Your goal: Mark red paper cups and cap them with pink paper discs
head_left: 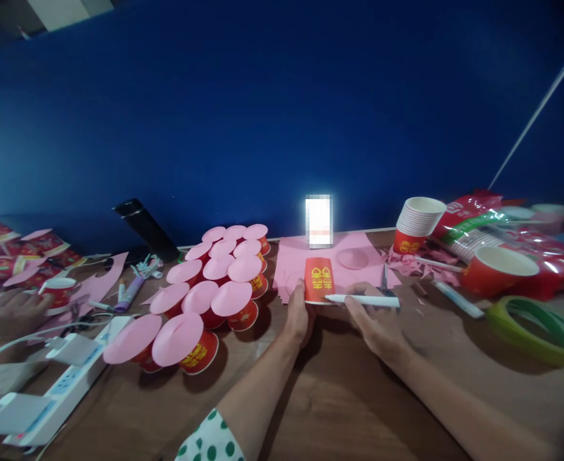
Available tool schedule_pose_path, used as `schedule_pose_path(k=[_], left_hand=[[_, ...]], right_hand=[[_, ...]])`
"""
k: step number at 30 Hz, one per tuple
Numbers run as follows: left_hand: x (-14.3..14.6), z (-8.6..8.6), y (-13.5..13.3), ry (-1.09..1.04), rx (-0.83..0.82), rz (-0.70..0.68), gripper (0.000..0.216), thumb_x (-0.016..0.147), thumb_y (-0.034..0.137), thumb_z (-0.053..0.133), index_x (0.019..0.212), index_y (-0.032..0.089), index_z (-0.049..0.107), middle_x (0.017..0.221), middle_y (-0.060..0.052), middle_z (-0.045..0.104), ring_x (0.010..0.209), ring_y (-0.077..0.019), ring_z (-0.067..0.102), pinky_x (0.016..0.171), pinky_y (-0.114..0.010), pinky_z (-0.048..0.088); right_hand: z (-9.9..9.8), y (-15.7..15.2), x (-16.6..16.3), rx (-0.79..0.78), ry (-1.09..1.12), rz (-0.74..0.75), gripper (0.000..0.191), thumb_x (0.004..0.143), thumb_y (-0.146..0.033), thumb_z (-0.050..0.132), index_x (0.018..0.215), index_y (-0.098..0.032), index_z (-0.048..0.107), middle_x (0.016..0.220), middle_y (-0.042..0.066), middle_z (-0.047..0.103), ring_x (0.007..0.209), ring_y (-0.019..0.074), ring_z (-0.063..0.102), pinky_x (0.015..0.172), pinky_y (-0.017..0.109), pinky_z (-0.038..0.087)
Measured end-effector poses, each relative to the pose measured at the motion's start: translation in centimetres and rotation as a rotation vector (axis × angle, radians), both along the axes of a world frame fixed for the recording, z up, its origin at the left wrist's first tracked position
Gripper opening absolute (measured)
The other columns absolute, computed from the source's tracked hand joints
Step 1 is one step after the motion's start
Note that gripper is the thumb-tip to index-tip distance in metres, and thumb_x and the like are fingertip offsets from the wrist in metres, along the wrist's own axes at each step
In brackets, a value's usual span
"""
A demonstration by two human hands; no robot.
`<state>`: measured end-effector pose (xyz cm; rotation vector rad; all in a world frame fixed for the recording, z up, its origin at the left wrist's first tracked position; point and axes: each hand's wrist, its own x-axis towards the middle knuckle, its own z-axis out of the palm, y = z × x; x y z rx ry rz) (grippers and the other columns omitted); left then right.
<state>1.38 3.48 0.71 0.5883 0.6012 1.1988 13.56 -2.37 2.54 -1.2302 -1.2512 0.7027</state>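
Note:
A red paper cup [318, 280] with yellow characters is gripped along its left side by my left hand [301, 314]. Between the fingers of my right hand [375, 320] lies a white marker pen [368, 299], its left end close to the cup's lower edge; I cannot tell if it touches. Behind and beneath the cup spreads a stack of pink paper sheets [291, 253]. A pink paper disc [353, 258] rests on those sheets, right of the cup. Left of my hands stand several upturned red cups [200, 352] topped with pink paper discs [178, 339].
At right are stacked paper cups [413, 224], a cup on its own [497, 269], another marker [458, 299], pink scraps and a yellow-green tape roll [536, 330]. A power strip [65, 384] lies at left near another person's hand [13, 317]. A bright blurred rectangle [319, 221] stands behind the sheets.

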Motion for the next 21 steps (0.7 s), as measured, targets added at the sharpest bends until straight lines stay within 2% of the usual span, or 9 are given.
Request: schedule_pose_path(k=[5,10,21], left_hand=[[-0.07,0.1,-0.04,0.016,0.021,-0.04,0.039,0.086,0.044,0.049,0.099,0.011,0.064,0.097,-0.012,0.071,0.101,-0.0246,0.063,0.094,-0.038,0.045],[0.08,0.32,-0.06,-0.006,0.018,-0.003,0.032,0.087,0.039,0.049,0.094,0.012,0.065,0.092,-0.009,0.071,0.101,-0.0234,0.063,0.095,-0.036,0.044],[0.07,0.78,-0.27,0.003,0.008,-0.007,0.028,0.084,0.038,0.053,0.093,0.013,0.063,0.095,-0.01,0.071,0.102,-0.0242,0.063,0.095,-0.037,0.045]], right_hand=[[0.62,-0.2,-0.21,0.004,-0.019,0.02,0.018,0.082,-0.037,0.053,0.078,-0.019,0.054,0.049,-0.006,0.043,0.042,0.0082,0.038,0.039,0.02,0.03],[0.92,-0.21,-0.26,-0.012,0.005,0.037,0.017,0.08,-0.036,0.054,0.078,-0.02,0.054,0.049,-0.006,0.045,0.042,0.0089,0.04,0.039,0.021,0.032],[0.95,-0.22,-0.31,0.003,-0.047,0.023,0.017,0.08,-0.035,0.054,0.078,-0.018,0.055,0.056,-0.003,0.05,0.046,0.0085,0.042,0.04,0.02,0.032]])
